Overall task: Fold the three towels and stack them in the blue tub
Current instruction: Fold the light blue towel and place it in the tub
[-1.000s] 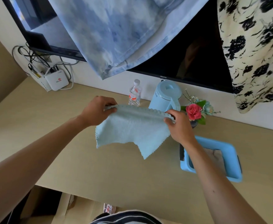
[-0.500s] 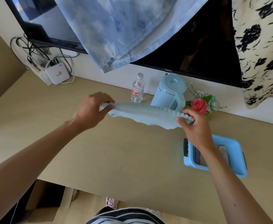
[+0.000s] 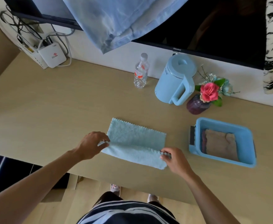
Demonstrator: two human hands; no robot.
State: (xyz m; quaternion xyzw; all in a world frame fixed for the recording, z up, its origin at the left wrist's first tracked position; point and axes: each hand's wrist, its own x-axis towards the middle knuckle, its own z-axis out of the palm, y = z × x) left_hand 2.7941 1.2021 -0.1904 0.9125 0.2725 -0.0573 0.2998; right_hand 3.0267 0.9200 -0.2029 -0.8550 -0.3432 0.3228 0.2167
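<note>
A light blue towel [image 3: 135,143] lies on the wooden table [image 3: 59,110] in front of me, its near part folded up over itself. My left hand [image 3: 93,144] pinches the towel's left corner. My right hand [image 3: 173,158] pinches the right corner of the same folded edge. To the right stands the blue tub [image 3: 222,142], apart from the towel. Inside it lies a folded tan towel [image 3: 219,143], with a darker purple towel edge [image 3: 204,141] showing on its left side.
Along the back wall stand a water bottle [image 3: 140,71], a blue kettle [image 3: 175,80] and a purple vase with a pink flower [image 3: 204,97]. A white router with cables [image 3: 51,54] sits at the back left. A TV and hanging clothes are above. The table's near edge is just below my hands.
The towel was held stretched in the air between both hands; now it lies on the table and the gripped edge is brought toward me over the rest.
</note>
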